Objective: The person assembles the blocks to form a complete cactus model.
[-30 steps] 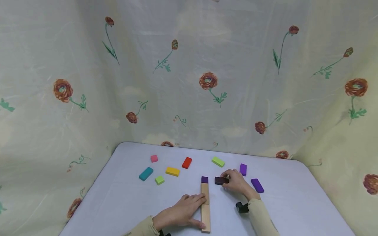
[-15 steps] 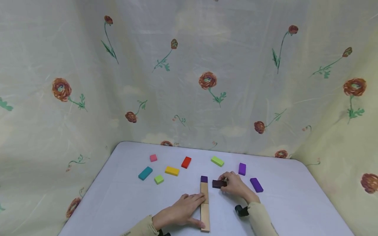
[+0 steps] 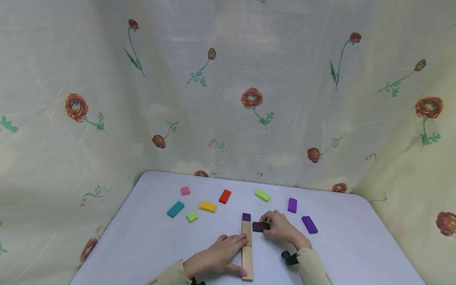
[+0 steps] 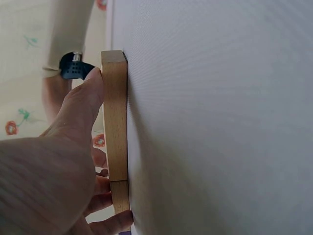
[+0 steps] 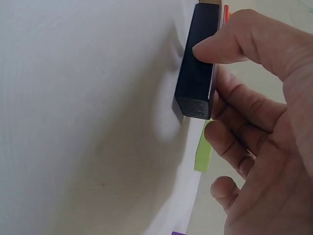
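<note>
While the left hand [image 3: 222,253] lies with fingers stretched over the row of two long natural-wood blocks [image 3: 247,261], the right hand [image 3: 281,230] pinches a dark brown rectangular block [image 3: 258,227] just right of the row's far half, narrow gap between. A small dark-purple square block [image 3: 246,217] caps the row's far end. Out past the row to the left: small pink block [image 3: 185,190], small lime square block [image 3: 192,216], teal [image 3: 175,209], yellow [image 3: 208,206] and red [image 3: 225,196] rectangular blocks. Past it to the right: lime rectangular block [image 3: 262,195], purple rectangular block [image 3: 292,205], second purple block [image 3: 309,224]. White desk [image 3: 142,237] has its far edge well beyond the row, pale flowery curtains [image 3: 199,154] behind and both sides.
</note>
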A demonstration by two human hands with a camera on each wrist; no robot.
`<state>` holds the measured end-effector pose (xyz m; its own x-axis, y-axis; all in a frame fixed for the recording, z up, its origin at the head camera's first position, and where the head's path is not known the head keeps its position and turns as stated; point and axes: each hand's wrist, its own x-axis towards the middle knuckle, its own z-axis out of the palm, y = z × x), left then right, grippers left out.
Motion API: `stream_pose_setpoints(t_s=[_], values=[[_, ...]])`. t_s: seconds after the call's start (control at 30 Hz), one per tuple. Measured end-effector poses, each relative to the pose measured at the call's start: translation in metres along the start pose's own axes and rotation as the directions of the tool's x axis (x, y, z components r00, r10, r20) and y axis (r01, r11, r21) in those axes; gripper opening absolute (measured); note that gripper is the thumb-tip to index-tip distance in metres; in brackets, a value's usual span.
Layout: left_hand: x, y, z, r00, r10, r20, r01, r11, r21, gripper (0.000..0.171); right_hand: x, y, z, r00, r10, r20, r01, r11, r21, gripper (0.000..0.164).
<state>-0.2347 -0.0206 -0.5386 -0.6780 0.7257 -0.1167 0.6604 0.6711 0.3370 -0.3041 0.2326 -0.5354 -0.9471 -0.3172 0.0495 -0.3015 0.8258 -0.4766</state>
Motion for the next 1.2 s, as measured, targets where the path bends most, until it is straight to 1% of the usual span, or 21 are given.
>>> stream_pose_setpoints(t_s=[0.17, 0.27, 0.53, 0.77, 0.9, 1.0, 1.2], values=[[-0.0017, 0.0016, -0.0004, 1.000, -0.012, 0.000, 0.012, 1.000, -0.006, 0.096, 0.0006, -0.0003, 0.0018, 0.999, -0.046, -0.010, 0.045, 0.999, -0.021, 0.032], [-0.0015, 0.0018, -0.0004, 1.000, -0.013, -0.004, 0.013, 1.000, -0.005, 0.095, 0.0012, -0.0010, 0.0029, 0.998, -0.058, -0.012, 0.057, 0.998, -0.019, 0.032], [0.0005, 0.0030, -0.0007, 1.000, -0.028, 0.003, 0.028, 0.999, -0.017, 0.095, 0.0006, -0.0039, 0.0054, 1.000, -0.023, 0.009, 0.023, 1.000, -0.015, 0.030], [-0.0005, 0.0045, -0.0013, 1.000, -0.023, -0.002, 0.023, 1.000, -0.012, 0.095, 0.0012, -0.0054, 0.0063, 0.999, -0.041, 0.011, 0.041, 0.999, -0.029, 0.030], [-0.0001, 0.0024, -0.0002, 1.000, -0.006, -0.005, 0.006, 1.000, -0.006, 0.094, 0.0012, -0.0049, 0.0069, 0.998, -0.054, 0.010, 0.055, 0.998, -0.033, 0.030], [0.0005, 0.0012, 0.0008, 1.000, -0.001, -0.004, 0.001, 1.000, -0.006, 0.094, 0.0009, -0.0052, 0.0071, 0.999, -0.051, 0.011, 0.052, 0.998, -0.028, 0.031], [-0.0001, 0.0029, -0.0005, 1.000, -0.018, -0.002, 0.018, 1.000, -0.003, 0.094, -0.0007, -0.0079, 0.0065, 1.000, -0.025, 0.015, 0.025, 1.000, -0.011, 0.031]])
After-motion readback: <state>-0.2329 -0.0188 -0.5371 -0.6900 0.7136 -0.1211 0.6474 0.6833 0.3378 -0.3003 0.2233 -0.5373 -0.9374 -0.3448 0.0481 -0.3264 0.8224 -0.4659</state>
